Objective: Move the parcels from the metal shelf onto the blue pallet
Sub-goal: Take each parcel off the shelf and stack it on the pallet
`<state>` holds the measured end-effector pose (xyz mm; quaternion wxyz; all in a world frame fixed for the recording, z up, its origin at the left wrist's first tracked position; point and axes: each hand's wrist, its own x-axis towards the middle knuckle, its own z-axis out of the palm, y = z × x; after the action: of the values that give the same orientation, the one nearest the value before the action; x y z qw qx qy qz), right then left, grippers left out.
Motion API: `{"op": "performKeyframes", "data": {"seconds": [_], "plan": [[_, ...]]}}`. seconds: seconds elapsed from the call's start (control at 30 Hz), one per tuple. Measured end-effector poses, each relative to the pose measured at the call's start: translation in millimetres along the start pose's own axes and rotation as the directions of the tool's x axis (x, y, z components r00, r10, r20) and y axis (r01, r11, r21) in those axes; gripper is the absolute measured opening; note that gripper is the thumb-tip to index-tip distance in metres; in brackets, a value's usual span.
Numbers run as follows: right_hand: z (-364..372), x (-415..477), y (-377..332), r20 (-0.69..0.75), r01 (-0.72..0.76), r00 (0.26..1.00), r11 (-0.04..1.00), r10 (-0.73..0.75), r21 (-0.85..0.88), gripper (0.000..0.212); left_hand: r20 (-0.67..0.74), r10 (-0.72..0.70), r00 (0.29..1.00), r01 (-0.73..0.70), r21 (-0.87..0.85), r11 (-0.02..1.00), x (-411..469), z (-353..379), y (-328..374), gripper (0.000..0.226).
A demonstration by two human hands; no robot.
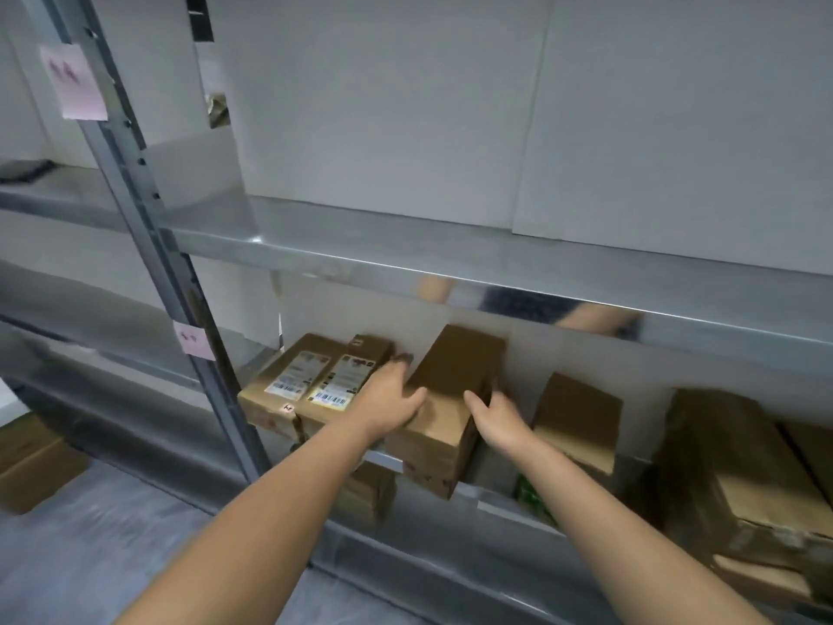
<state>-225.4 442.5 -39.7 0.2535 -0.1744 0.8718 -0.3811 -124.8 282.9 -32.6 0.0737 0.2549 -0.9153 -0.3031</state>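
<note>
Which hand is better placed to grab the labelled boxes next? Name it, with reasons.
Left, probably: the left hand grips the plain box on the side next to the labelled boxes; the right hand holds its far side.

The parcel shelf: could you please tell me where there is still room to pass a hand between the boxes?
Gaps open between the held box and the small box, where the right hand sits, and between that and the big box. Left is tight: the labelled boxes sit right beside the left hand.
</note>
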Motion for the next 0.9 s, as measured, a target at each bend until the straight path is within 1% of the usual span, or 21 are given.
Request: {"op": "performKeyframes", "data": {"seconds": [0.07,0.17,0.23,0.3,0.37,0.43,0.5,0.57,0.7,0.83,0.9], "plan": [[10,13,-7,0.000,-0.085,0.996,0.993,0.086,0.076,0.059,0.077,-0.032,0.997,0.038,-0.079,0.996,20,1,-9,0.067],[25,29,-7,-0.008,-0.193,0.980,0.964,0.198,0.184,0.063,0.176,-0.050,0.983,0.094,-0.252,0.963,42,8,-12,0.070],[32,36,-6,-0.018,-0.257,0.961,0.918,0.274,0.302,0.070,0.220,-0.091,0.971,0.171,-0.380,0.909,50,15,-12,0.065],[38,42,-4,-0.027,-0.267,0.949,0.848,0.314,0.457,0.073,0.276,-0.141,0.951,0.272,-0.525,0.806,53,22,-11,0.059],[45,46,0,-0.036,-0.254,0.940,0.768,0.338,0.588,0.067,0.326,-0.162,0.931,0.339,-0.616,0.711,53,24,-10,0.057],[47,43,-1,-0.020,-0.246,0.939,0.712,0.343,0.658,0.051,0.354,-0.159,0.922,0.364,-0.646,0.671,53,26,-10,0.055],[47,40,-3,-0.008,-0.245,0.943,0.705,0.334,0.665,0.038,0.362,-0.159,0.919,0.373,-0.660,0.653,51,25,-9,0.054],[43,36,-8,-0.010,-0.239,0.946,0.717,0.325,0.655,0.038,0.340,-0.149,0.929,0.354,-0.688,0.633,45,21,-5,0.052],[31,19,-14,-0.033,-0.216,0.953,0.754,0.301,0.620,0.057,0.303,-0.123,0.945,0.311,-0.715,0.626,28,12,4,0.048],[19,-17,-12,-0.033,-0.180,0.968,0.780,0.250,0.600,0.075,0.282,-0.106,0.954,0.284,-0.723,0.629,-8,8,18,0.038],[15,-39,-6,-0.037,-0.133,0.980,0.785,0.195,0.605,0.075,0.268,-0.093,0.959,0.267,-0.737,0.621,-35,7,25,0.035]]}}
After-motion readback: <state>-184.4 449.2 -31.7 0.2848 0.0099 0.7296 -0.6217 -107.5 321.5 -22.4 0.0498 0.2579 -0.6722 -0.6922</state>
